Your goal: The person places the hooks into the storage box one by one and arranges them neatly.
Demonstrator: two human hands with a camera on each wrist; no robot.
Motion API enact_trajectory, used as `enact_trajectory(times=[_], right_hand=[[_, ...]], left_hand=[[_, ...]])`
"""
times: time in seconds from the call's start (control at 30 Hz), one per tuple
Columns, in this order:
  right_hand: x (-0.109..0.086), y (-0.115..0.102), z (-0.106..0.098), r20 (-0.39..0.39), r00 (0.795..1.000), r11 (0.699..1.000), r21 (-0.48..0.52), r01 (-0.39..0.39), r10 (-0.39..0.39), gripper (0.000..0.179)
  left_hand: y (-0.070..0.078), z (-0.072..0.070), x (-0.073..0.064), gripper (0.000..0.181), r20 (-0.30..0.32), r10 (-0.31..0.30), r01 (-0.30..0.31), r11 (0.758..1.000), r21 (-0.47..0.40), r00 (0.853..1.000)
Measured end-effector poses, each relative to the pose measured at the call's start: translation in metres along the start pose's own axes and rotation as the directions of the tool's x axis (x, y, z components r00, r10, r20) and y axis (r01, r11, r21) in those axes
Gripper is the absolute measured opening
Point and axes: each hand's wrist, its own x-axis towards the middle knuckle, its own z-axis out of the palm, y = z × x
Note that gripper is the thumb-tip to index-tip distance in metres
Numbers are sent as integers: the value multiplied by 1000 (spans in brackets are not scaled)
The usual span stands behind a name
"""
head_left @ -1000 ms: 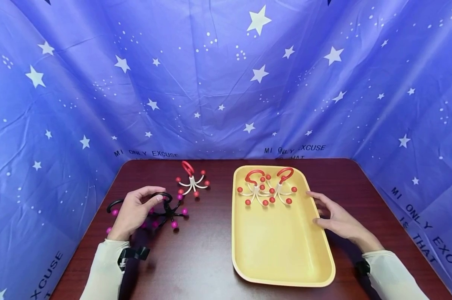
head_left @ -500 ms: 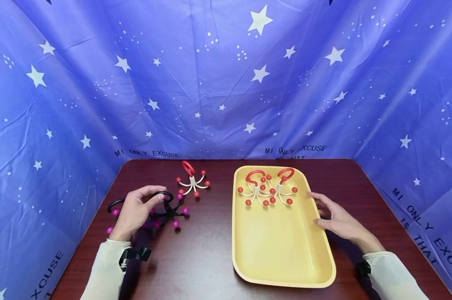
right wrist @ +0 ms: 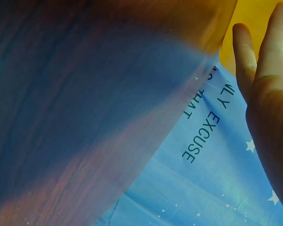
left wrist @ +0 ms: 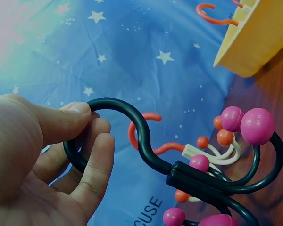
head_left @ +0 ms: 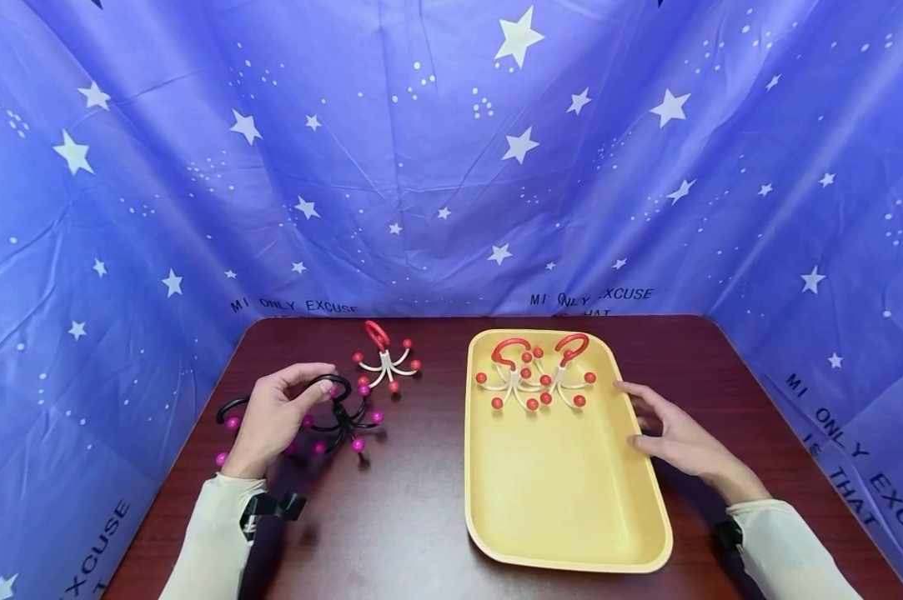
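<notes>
My left hand [head_left: 274, 421] pinches the curved top of a black multi-arm hook [head_left: 342, 417] with pink ball ends. In the left wrist view, thumb and fingers close round the black loop [left wrist: 115, 103], its arms spreading off to the right. A second black hook [head_left: 229, 405] with pink balls lies left of and partly behind that hand. Beyond it on the table stands a white multi-arm hook [head_left: 385, 364] with red top and balls. My right hand [head_left: 676, 437] rests its extended fingers against the right side of a yellow tray [head_left: 564, 492].
Inside the tray's far end stand two more red-and-white hooks, one on the left [head_left: 513, 379] and one on the right [head_left: 564, 377]. A dark wooden table [head_left: 391, 517] carries everything. Blue star-patterned cloth [head_left: 451, 167] hangs round its back and sides.
My left hand has risen slightly with the black hook, whose balls have shifted a little up and to the right. The right hand keeps its place against the tray.
</notes>
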Motion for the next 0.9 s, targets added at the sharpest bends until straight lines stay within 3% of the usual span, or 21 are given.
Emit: enact_trajectory(times=[0.57, 0.9], right_hand=[[0, -3, 0, 4, 1000, 1000, -14, -1, 1, 78], [0, -5, 0, 11, 1000, 1000, -18, -3, 4, 78]], left_hand=[[24, 9, 5, 24, -39, 44, -42, 998, 42, 998], [39, 18, 14, 27, -23, 50, -50, 999, 8, 998]])
